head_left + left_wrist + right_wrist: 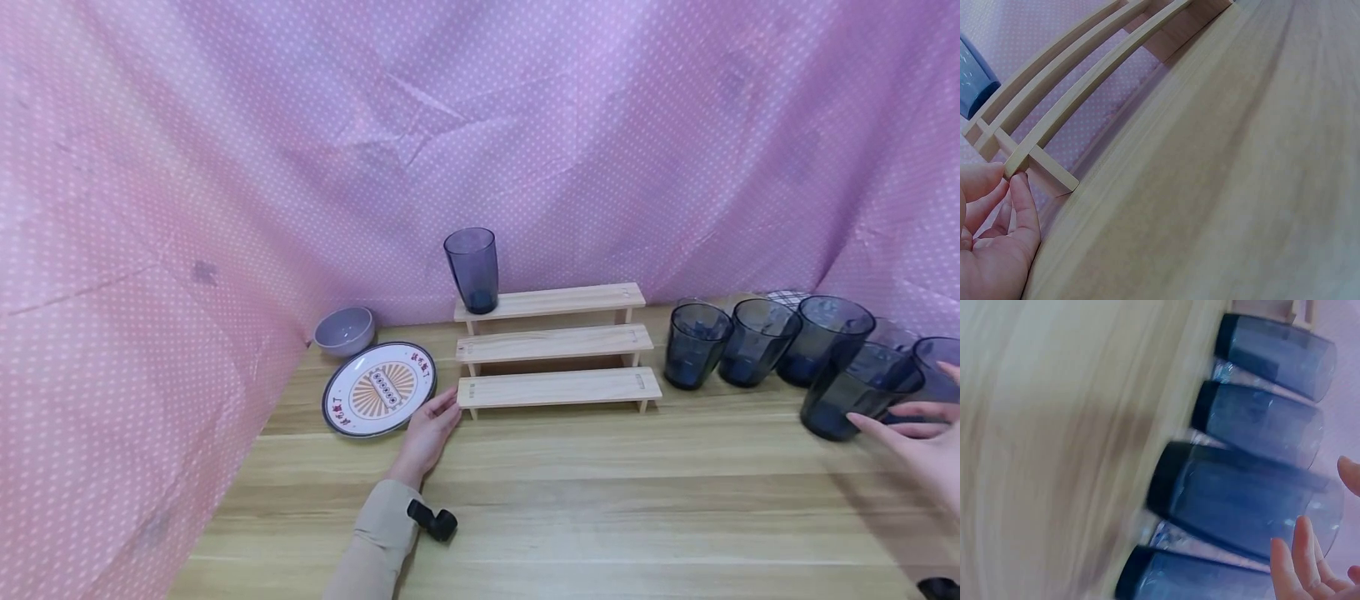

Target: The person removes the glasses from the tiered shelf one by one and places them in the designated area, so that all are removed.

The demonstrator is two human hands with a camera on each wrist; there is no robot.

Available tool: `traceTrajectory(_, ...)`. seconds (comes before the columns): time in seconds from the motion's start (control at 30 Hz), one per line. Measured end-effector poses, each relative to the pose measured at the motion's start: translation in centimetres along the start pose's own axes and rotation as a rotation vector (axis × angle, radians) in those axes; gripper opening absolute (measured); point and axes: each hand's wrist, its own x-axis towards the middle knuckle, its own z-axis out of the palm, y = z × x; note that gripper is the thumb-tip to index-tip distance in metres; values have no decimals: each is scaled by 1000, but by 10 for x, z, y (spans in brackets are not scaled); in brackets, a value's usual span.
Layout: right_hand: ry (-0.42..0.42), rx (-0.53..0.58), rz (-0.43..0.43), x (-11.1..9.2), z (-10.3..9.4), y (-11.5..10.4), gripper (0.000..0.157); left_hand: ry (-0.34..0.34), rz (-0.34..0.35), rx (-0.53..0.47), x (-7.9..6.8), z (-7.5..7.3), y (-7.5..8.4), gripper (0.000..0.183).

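Note:
A three-tier wooden stand (558, 388) stands on the table. My left hand (429, 433) pinches the left end of its lowest step, thumb above and a finger below, as the left wrist view shows. On the top step's left end stands a dark blue ribbed glass (474, 271). At the right, my right hand (918, 433) is beside a similar upright glass (855, 400), which stands in front of a group. Its thumb and fingers (1304, 550) are spread near that glass; whether they touch it cannot be told.
More blue glasses (697, 346) stand in a row right of the stand. To its left lie a patterned plate (416, 371) with a dark rim and a grey bowl (345, 332) behind it. Pink dotted cloth (525, 150) hangs around the wooden table (600, 517).

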Motion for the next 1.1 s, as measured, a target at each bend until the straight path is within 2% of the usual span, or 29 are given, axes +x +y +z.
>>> traceTrajectory(0.1, -58, 3, -67, -8, 4, -8, 106, -4, 4, -4, 0, 0, -1, 48)
traceTrajectory(0.2, -128, -27, -109, -20, 10, -30, 105, -7, 9, -11, 0, -1, -1, 48)
traceTrajectory(0.37, -270, -124, -161, -49, 19, -101, 101, -7, 16, -10, -1, -1, -1, 48)
traceTrajectory(0.43, -314, -122, -197, -59, 24, -128, 97, -8, 19, -6, -1, -2, -1, 47)
traceTrajectory(0.53, -356, -106, -234, -67, 34, -151, 92, -9, 25, -3, -1, -2, 0, 46)
traceTrajectory(0.87, -471, -70, -324, -76, 77, -177, 87, -26, 34, -14, -1, -1, -3, 46)
traceTrajectory(1.1, -490, -33, -378, -82, 108, -195, 83, -25, 25, -14, -1, -1, -1, 46)
